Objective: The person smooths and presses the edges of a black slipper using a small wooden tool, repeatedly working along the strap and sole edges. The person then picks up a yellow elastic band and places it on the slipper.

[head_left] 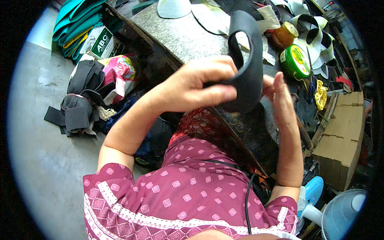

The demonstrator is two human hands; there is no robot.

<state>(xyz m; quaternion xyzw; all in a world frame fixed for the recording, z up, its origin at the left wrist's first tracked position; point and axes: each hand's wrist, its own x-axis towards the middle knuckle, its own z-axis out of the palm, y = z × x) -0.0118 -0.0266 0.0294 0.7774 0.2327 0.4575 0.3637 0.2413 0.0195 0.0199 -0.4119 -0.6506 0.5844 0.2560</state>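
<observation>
Left hand (192, 86) pinches a curved black shoe-upper piece (248, 60) above the grey surface (188, 36); right hand (278, 94), fingers straight, flanks it; shaping appears under way, unfinished.

Even daylight from upper left, pale floor (36, 132) slightly washed out, soft shadows under the tabletop (188, 36), fisheye bending toward a black circular rim, centre sharp, edges softened.
</observation>
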